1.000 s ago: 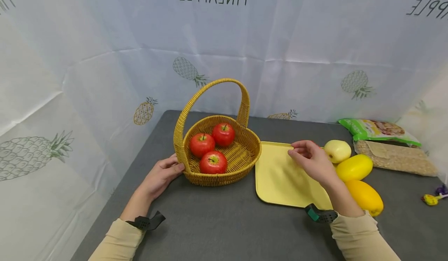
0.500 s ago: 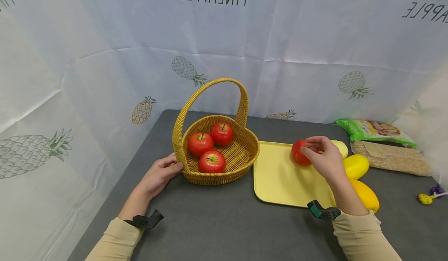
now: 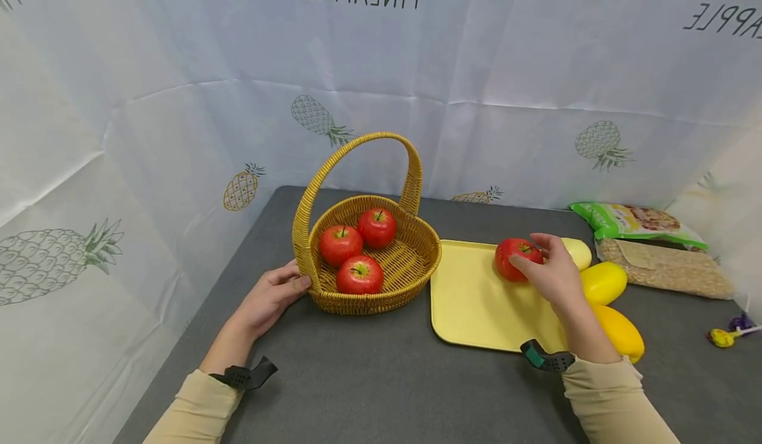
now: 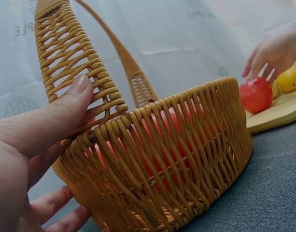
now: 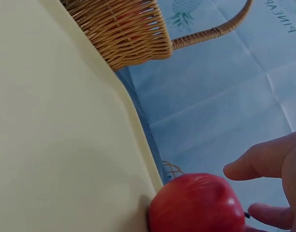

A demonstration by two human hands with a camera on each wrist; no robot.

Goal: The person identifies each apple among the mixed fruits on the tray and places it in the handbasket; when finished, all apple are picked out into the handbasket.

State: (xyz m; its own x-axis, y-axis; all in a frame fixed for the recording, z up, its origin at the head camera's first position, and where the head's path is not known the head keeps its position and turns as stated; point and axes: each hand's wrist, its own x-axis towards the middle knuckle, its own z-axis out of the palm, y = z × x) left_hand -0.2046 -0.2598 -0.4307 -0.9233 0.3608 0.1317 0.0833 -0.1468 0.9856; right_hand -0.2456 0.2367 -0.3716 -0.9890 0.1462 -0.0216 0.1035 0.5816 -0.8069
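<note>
In the head view my left hand (image 3: pixel 270 300) rests against the left end of a wicker basket (image 3: pixel 372 305). In the left wrist view its thumb lies on the handle's base and fingertips touch the outer wall. Inside sit three red apples (image 3: pixel 360 274). Another red apple (image 3: pixel 508 259) stands on a yellow tray (image 3: pixel 470 305), near the far edge. My right hand (image 3: pixel 557 275) is spread close around that apple from the right. A gap shows between thumb and apple (image 5: pixel 196 205) in the right wrist view. Part of the apple is hidden behind the hand.
Right of my right hand lie a pale round fruit (image 3: pixel 579 253), a yellow oval fruit (image 3: pixel 606 283) and an orange-yellow one (image 3: pixel 619 331). Farther right are a green packet (image 3: pixel 639 224), a bag of grain (image 3: pixel 667 268) and lollipops (image 3: pixel 723 337). A pineapple-print curtain (image 3: pixel 381 53) hangs behind.
My right hand has shifted slightly right and its fingers have opened around the apple, which now shows more fully on the tray. The left hand and the basket stay in place.
</note>
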